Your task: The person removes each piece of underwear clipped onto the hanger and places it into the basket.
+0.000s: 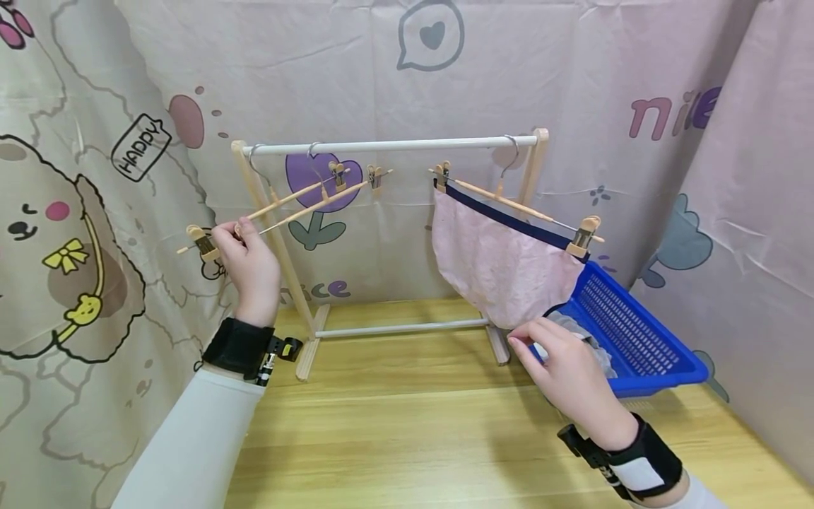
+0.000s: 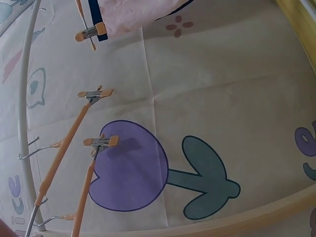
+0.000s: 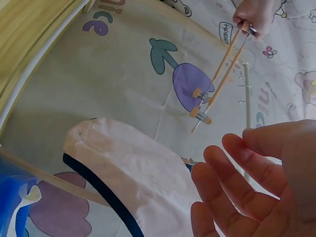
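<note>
Head view: left hand (image 1: 248, 265) pinches (seemingly) hanger (image 1: 286, 208).

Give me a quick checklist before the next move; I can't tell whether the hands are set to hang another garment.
1. Left hand has a grip on the near ends of the two empty hangers: ok.
2. Both empty hangers hooked on the rail: ok.
3. Right hand free: ok, fingers relaxed, holding nothing, by the blue basket.
4. Pink garment clipped at both ends of its hanger: ok.
5. Laundry left in the basket: ok, a pale piece shows behind the right hand.
6. Clips on the empty hangers open: cannot tell.
</note>
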Motion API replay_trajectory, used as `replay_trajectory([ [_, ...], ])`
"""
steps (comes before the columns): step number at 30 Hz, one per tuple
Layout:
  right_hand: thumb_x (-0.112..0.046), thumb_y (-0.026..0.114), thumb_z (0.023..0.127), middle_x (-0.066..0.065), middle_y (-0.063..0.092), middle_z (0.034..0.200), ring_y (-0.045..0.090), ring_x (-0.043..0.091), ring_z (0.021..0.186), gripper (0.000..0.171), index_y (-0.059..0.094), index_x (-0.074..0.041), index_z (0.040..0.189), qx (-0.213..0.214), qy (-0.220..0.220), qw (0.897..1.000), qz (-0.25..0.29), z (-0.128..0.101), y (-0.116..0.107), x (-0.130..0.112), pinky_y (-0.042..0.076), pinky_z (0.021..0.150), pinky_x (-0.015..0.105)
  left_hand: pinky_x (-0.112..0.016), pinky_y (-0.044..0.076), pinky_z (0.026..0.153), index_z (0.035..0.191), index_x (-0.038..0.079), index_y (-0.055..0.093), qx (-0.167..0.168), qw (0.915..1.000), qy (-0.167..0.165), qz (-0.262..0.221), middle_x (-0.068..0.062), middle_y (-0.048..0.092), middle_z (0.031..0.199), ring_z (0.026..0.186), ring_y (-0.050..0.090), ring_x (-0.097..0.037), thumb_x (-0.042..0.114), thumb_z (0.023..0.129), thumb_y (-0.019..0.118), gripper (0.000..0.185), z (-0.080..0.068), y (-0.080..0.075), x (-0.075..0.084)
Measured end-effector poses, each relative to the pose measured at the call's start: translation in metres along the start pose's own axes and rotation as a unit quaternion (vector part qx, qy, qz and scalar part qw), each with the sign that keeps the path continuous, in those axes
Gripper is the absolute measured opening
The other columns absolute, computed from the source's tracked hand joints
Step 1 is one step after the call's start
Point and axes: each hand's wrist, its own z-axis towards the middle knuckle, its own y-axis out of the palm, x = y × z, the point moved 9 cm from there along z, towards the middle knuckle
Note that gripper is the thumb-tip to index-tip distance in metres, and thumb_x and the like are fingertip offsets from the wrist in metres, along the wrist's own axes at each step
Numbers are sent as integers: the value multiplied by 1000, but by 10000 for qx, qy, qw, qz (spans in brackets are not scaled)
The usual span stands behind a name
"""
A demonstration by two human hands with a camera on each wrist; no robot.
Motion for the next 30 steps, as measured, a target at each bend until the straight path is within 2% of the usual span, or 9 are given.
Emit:
replay_trajectory([
  [6,-3,80,87,-6,66,88,60,9,73,16,72,-16,93,14,-46,10000,42,-1,1,-1,53,62,28,-23,28,78,100,22,38,78,9999,-117,-58,5,33,90,80,34,-8,25,113,38,13,-1,-1,-3],
  [12,-2,80,87,-6,66,88,61,10,75,16,72,-15,94,-16,-45,10000,70,-1,2,0,55,65,32,-21,30,82,101,23,39,133,9997,-180,-123,6,36,95,86,37,-6,23,112,39,12,-4,-1,0],
  [19,-2,81,86,-6,65,87,60,9,74,18,72,-15,94,-28,-41,10000,84,-2,2,0,56,64,33,-21,33,75,107,19,41,62,9995,-244,-209,6,35,94,76,37,-7,26,112,38,9,-7,1,4],
  [22,-2,80,86,-6,65,87,58,7,73,18,72,-15,94,-45,-46,9999,90,-2,2,0,55,64,33,-21,33,75,110,18,41,83,9995,-187,-246,6,36,96,77,38,-6,25,112,39,8,-8,0,5],
  [26,-2,80,87,-6,65,88,58,7,74,16,72,-15,94,-67,-34,9999,80,-2,2,0,55,64,32,-20,33,80,112,19,39,130,9993,-10,-353,7,35,101,86,38,-5,23,111,42,5,-7,-2,8],
  [30,-3,79,88,-6,65,88,57,6,74,15,73,-15,94,-92,-6,9999,70,-2,2,0,54,64,29,-18,33,85,116,16,39,176,9991,171,-337,8,35,105,94,38,-5,22,110,45,10,-7,-4,11],
])
